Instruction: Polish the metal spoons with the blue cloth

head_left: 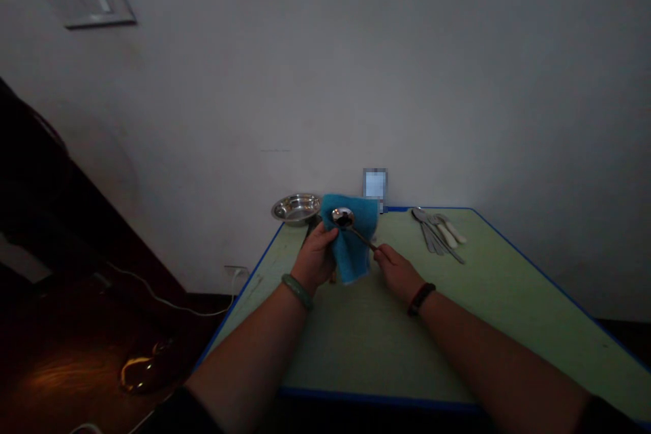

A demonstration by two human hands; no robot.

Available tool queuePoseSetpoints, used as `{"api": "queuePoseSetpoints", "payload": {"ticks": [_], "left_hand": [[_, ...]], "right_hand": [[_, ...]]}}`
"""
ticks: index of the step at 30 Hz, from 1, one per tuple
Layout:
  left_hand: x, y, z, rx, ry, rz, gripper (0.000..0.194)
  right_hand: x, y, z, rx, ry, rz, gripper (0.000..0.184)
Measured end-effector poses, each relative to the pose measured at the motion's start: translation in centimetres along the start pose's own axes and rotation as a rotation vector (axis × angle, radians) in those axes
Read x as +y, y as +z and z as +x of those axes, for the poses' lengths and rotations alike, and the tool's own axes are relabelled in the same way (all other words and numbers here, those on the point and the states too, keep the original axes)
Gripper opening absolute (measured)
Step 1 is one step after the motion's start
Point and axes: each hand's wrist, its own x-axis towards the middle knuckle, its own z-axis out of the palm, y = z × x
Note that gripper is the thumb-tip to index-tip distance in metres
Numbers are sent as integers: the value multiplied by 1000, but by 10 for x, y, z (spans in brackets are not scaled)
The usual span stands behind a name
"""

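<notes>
My left hand [315,258] grips a folded teal-blue cloth [353,252], which hangs over its fingers and lies behind the bowl of a steel spoon [342,218]. My right hand [397,272] pinches the spoon's thin handle between fingers and thumb. The spoon slants up and to the left, with its bowl touching the cloth. Both hands are held just above the table's near middle. A beaded bracelet circles my left wrist, and a dark band circles my right.
A pale green table [366,339] with a blue edge stands against a white wall. On it lie several spoons and forks [437,234] at the back right. A shallow steel basin [296,209] sits at the back left corner. A blurred upright object [375,184] stands behind. A wire runs along the floor at left.
</notes>
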Motion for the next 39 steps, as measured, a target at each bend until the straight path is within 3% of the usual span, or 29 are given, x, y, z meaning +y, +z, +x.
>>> {"api": "queuePoseSetpoints", "payload": {"ticks": [8,18,28,39], "left_hand": [[-3,-2,1,4,12,-13,25],[1,1,1,111,-41,-62,25],[-3,-4,1,-33,-6,39,27],[-6,-6,3,34,15,15,23]], "right_hand": [[0,0,-1,2,-33,14,31],[2,0,-2,6,-24,13,32],[1,0,0,0,-22,-26,30],[-1,1,-2,7,-44,-40,32]]}}
